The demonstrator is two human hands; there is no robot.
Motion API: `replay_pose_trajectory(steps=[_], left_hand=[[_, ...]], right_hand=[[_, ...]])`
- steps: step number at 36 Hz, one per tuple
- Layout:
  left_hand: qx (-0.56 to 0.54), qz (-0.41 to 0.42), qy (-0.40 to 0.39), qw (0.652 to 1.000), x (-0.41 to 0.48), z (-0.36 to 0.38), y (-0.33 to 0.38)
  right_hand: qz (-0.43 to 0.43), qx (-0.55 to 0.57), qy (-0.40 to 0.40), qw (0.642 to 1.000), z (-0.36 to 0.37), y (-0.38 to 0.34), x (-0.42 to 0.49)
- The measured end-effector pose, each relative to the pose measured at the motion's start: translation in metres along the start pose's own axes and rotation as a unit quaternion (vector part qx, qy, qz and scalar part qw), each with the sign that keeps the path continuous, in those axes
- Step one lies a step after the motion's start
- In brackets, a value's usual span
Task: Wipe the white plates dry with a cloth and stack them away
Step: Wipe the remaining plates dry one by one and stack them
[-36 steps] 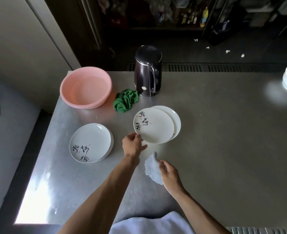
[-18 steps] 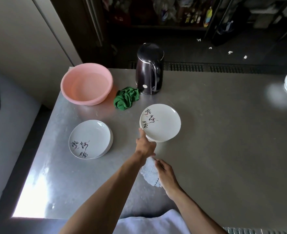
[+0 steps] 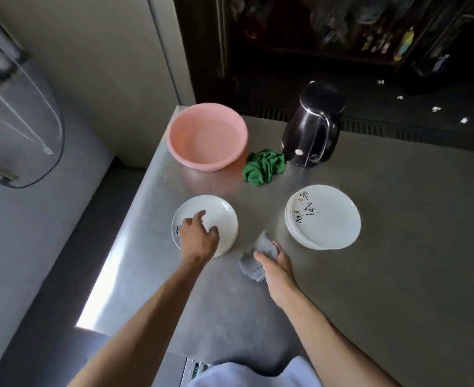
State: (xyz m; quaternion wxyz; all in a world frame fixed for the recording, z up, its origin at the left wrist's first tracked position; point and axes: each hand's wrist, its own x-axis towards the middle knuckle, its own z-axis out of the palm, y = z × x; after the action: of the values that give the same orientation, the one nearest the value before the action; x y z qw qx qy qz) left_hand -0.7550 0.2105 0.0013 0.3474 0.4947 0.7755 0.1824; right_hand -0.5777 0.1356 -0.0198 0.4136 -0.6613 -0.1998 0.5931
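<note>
Grey cloth [image 3: 252, 267] in right hand [image 3: 278, 270]

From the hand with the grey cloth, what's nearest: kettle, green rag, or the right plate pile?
From the right hand gripping the grey cloth:
1. Plate pile, just right of it.
2. Green rag, farther back.
3. Kettle, behind the rag.

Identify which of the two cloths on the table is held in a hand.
The pale grey cloth, gripped by the right hand. The green cloth lies crumpled and untouched beside the dark kettle.
</note>
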Motion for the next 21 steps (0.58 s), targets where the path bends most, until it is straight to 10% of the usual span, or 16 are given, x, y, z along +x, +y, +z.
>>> replay_pose_trajectory(steps=[21], left_hand=[[-0.233,-0.105,-0.015,0.967,0.034,-0.055,-0.062]], right_hand=[[0.017,-0.053,0.072,0.996,0.084,-0.019,0.016]])
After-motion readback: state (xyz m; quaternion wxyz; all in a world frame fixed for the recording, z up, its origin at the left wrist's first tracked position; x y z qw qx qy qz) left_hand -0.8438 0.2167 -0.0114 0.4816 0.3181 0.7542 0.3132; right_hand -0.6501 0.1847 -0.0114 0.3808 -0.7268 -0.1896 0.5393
